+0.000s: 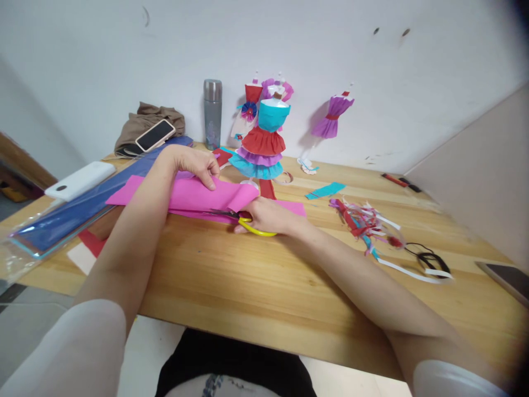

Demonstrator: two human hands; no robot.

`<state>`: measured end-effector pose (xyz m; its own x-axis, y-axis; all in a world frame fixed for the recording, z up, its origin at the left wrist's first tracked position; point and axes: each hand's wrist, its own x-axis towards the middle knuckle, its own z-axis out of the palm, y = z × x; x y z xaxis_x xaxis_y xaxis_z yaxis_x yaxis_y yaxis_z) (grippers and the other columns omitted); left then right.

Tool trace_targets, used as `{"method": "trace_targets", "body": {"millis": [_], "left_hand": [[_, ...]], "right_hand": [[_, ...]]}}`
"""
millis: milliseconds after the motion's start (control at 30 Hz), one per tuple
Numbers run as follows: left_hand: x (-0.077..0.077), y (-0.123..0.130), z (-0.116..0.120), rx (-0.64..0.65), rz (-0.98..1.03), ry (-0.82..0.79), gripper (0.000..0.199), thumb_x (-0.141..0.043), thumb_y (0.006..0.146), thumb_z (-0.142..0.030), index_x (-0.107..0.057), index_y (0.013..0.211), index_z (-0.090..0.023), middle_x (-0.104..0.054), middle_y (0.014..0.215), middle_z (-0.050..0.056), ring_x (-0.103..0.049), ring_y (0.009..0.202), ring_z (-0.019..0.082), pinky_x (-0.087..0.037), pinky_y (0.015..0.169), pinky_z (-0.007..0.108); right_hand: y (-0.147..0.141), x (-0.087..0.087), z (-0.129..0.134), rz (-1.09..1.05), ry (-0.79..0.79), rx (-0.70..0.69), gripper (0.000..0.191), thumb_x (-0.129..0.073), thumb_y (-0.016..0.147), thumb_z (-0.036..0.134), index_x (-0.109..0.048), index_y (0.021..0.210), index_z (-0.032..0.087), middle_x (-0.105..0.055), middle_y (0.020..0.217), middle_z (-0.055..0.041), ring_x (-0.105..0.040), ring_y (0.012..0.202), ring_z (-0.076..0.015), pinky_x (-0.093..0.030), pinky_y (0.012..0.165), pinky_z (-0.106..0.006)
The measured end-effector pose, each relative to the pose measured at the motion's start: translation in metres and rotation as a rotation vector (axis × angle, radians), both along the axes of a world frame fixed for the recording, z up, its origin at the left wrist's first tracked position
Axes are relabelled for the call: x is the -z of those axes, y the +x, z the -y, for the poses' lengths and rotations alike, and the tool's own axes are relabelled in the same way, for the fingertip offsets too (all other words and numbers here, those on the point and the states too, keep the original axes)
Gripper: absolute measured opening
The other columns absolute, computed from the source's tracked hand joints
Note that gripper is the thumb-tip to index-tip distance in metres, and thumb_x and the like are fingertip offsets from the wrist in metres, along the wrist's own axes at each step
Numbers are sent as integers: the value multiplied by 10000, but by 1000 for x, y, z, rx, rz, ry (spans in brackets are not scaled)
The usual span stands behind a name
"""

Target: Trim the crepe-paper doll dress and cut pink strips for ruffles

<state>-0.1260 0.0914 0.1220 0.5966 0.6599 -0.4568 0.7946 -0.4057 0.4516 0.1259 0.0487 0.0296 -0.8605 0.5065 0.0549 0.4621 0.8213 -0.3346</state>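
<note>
My right hand (264, 214) grips yellow-handled scissors (257, 228), its fingers closed around the handles. The scissor blades point left and lie along the near side of a bright pink sheet (190, 194) that looks like crepe paper. My left hand (200, 167) rests over the sheet with curled fingers, the thumb pressing on it and holding it. Part of the sheet continues to the right behind my right hand. Just beyond stands a small dress form (264, 140) in a tiered turquoise, red and purple dress.
A grey flask (212, 116), more dressed forms and a purple dress (334, 116) stand by the wall. At left lie a phone (155, 135), a white device (80, 180) and blue sheets in plastic (82, 207). Scraps (361, 220), black cord (433, 263) and a turquoise strip (326, 191) lie right.
</note>
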Motion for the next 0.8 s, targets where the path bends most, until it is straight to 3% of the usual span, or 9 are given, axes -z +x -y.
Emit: {"method": "trace_targets", "body": {"millis": [300, 500, 700, 800], "left_hand": [[4, 1, -8, 67, -14, 84, 481, -798, 698, -619, -706, 730, -148, -571, 605, 5, -433, 623, 136, -277, 612, 282], [7, -4, -11, 82, -15, 89, 449, -761, 737, -591, -655, 675, -160, -586, 619, 15, -448, 612, 135, -286, 595, 274], [8, -3, -10, 45, -10, 73, 461, -800, 696, -596, -677, 698, -151, -594, 633, 12, -447, 627, 131, -293, 609, 264], [7, -3, -9, 15, -15, 52, 451, -797, 703, -584, -708, 742, -144, -626, 674, 23, -472, 652, 135, -303, 630, 261]], "right_hand": [[-13, 2, -1, -85, -3, -20, 321, -821, 826, 395, -717, 1049, 189, -703, 1198, -102, -656, 1056, -258, -489, 858, -329], [-20, 9, -7, -148, 15, -80, 426, -797, 851, 435, -696, 1195, 205, -723, 1155, -96, -658, 1043, -258, -495, 870, -344], [-22, 6, -8, -164, 2, -69, 348, -831, 805, 322, -725, 1114, 203, -705, 1173, -86, -648, 1008, -239, -485, 815, -303], [-21, 2, -6, -138, 2, -61, 278, -825, 806, 286, -743, 1051, 185, -710, 1026, -69, -636, 867, -206, -452, 724, -278]]}}
